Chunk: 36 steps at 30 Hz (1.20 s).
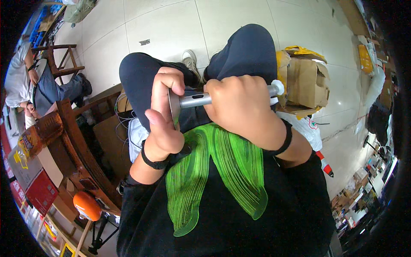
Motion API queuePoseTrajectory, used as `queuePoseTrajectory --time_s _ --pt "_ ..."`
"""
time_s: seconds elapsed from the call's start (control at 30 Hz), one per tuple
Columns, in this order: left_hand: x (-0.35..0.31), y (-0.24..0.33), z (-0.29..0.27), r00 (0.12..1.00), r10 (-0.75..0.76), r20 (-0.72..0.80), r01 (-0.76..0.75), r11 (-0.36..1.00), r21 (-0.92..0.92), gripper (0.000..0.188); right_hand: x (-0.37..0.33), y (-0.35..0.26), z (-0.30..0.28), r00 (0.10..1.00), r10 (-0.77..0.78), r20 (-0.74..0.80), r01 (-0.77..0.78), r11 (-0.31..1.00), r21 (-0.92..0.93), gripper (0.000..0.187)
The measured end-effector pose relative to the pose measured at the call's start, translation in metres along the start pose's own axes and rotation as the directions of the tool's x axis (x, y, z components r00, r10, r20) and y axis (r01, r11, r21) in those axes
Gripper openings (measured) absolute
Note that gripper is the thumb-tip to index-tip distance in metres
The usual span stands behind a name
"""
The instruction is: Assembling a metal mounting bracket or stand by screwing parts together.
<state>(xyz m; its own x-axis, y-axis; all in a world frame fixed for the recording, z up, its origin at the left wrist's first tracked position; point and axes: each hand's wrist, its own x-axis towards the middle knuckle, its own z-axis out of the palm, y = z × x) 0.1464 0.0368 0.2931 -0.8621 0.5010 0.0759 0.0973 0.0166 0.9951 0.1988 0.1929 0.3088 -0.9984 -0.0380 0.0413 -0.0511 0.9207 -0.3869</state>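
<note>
Across my lap I hold a silver metal tool [195, 100] with a slotted tubular handle, a thin plate seen almost edge-on at its left end and a white knob at its right end. I cannot tell its exact kind. My right hand [244, 100] is closed in a fist around the handle, between the slot and the knob. At the plate, my left hand [165, 113] curls its fingers over the far edge, with the thumb bent at the near side. The plate's left face is largely hidden by that hand.
An opened cardboard box [306, 85] stands on the tiled floor right of my knees. A dark wooden bench [72, 141] is close on my left, with an orange rounded object [87, 206] beside it. Farther left, another person [25, 81] sits near a wooden stool [64, 60].
</note>
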Motion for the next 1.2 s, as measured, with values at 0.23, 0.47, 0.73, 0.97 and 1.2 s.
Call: queuePoseTrajectory --time_s 0.23,0.47,0.73,0.97,1.2 --pt "0.001 -0.014 -0.011 0.928 0.331 0.169 -0.361 0.910 0.205 0.080 0.004 0.005 -0.006 0.984 0.019 0.176 -0.038 0.994 0.102 0.012" --pt "0.018 -0.017 -0.023 0.691 0.567 0.448 -0.695 0.691 0.199 0.082 0.004 0.011 -0.002 0.928 -0.021 0.373 -0.071 0.970 0.232 0.018" --pt "0.007 -0.039 -0.020 0.919 0.319 0.231 -0.353 0.928 0.122 0.132 0.007 0.007 -0.002 0.953 0.043 0.301 -0.097 0.981 0.168 0.021" --pt "0.000 -0.011 -0.010 0.994 -0.080 0.074 0.075 0.995 0.060 0.108 0.006 0.010 0.002 0.967 0.066 0.245 -0.093 0.991 0.099 0.015" --pt "0.005 -0.011 -0.023 0.938 0.161 0.305 -0.219 0.962 0.164 0.042 0.002 0.012 0.010 0.959 0.061 0.276 -0.103 0.985 0.140 0.016"
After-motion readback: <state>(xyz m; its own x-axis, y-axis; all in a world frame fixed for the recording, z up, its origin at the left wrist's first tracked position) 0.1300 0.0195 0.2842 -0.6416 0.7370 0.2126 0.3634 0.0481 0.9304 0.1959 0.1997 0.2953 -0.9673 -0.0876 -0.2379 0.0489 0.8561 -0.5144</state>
